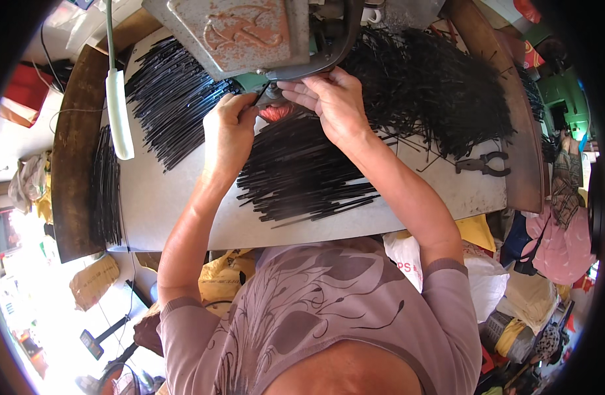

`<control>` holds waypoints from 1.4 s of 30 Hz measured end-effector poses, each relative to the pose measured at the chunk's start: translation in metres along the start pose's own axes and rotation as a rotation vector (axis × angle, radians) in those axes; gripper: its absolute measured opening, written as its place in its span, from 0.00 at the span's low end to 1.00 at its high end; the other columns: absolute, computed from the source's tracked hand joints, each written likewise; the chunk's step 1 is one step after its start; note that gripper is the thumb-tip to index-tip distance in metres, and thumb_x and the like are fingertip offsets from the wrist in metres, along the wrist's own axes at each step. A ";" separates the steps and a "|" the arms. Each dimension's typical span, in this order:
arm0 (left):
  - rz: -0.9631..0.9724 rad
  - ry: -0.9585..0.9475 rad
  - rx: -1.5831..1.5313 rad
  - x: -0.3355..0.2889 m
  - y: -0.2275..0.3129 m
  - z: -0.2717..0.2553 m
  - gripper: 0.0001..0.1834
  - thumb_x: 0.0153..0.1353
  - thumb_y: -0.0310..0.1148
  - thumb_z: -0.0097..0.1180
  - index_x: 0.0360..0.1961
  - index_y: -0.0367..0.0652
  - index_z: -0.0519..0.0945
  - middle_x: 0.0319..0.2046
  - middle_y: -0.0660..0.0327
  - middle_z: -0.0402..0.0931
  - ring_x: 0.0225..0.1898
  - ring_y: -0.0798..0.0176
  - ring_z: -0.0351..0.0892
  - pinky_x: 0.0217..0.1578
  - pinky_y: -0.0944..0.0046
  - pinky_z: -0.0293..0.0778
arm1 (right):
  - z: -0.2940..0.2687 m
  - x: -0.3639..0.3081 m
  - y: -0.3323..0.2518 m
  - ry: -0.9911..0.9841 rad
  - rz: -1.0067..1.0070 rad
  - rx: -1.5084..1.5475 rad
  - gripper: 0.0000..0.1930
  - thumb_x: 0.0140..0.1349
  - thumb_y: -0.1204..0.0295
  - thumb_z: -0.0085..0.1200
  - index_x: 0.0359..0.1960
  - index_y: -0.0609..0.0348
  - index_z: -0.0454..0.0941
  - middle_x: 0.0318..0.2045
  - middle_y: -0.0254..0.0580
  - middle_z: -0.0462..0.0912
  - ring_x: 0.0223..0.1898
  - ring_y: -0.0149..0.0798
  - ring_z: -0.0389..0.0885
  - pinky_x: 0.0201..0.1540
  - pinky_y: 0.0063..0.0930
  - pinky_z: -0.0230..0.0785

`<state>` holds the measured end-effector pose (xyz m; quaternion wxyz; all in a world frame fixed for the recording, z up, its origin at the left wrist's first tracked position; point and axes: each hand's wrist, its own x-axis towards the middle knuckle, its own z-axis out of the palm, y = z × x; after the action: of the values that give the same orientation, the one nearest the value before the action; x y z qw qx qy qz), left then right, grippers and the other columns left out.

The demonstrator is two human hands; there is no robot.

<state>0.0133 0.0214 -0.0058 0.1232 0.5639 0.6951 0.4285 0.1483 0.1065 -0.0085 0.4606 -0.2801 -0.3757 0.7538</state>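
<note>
Slender black rod-shaped piece [262, 91] | partly hidden | slanting, upper end rightward | pinched by left hand [230, 129], above counter [184, 204]

Pale, scuffed tabletop [144, 214] with brown wooden rims [75, 164] along both sides. At upper left, a sheaf of thin black rods [174, 99]; beside the left rim, a narrower row [106, 191]; centrally, a broad pile [302, 174]; at right, a tangled heap [434, 85], dark pliers [472, 165] just in front.

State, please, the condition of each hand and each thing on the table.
Left hand: pinching a thin black rod
Right hand: fingers extended, grip unclear
Pliers: lying, handles spread
Far-left rods: roughly aligned
Left rods: roughly aligned
Front rods: roughly aligned
Right rods: tangled
Machine: motion unclear
</note>
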 end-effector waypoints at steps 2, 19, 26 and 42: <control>-0.038 -0.008 0.005 0.001 0.003 0.000 0.09 0.47 0.23 0.53 0.32 0.34 0.76 0.22 0.55 0.71 0.22 0.60 0.71 0.26 0.67 0.66 | 0.000 -0.001 0.000 0.013 0.003 -0.002 0.07 0.55 0.75 0.48 0.30 0.67 0.67 0.29 0.48 0.77 0.31 0.38 0.78 0.37 0.27 0.73; 0.285 0.019 0.382 -0.004 0.008 -0.001 0.07 0.46 0.24 0.52 0.30 0.34 0.75 0.21 0.55 0.69 0.23 0.54 0.72 0.20 0.64 0.67 | -0.002 -0.003 -0.003 0.002 0.087 0.025 0.08 0.58 0.77 0.43 0.36 0.70 0.67 0.35 0.52 0.74 0.39 0.47 0.76 0.44 0.36 0.71; -0.621 -0.208 -0.876 0.001 0.020 -0.004 0.05 0.53 0.28 0.50 0.27 0.36 0.72 0.21 0.60 0.73 0.18 0.71 0.70 0.16 0.74 0.65 | -0.013 -0.009 -0.015 -0.195 0.292 -0.137 0.09 0.54 0.73 0.49 0.33 0.66 0.71 0.34 0.46 0.75 0.36 0.41 0.76 0.42 0.33 0.70; 0.269 0.075 0.621 -0.011 -0.031 -0.024 0.09 0.42 0.23 0.54 0.29 0.40 0.73 0.26 0.57 0.69 0.31 0.53 0.68 0.31 0.59 0.65 | -0.024 -0.034 -0.032 -0.153 0.301 -0.357 0.08 0.53 0.70 0.51 0.26 0.64 0.72 0.19 0.32 0.70 0.16 0.22 0.67 0.17 0.14 0.60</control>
<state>-0.0198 0.0009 -0.0174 -0.1378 0.6451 0.7157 0.2294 0.1966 0.0924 0.0075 0.2564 -0.3518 -0.4910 0.7546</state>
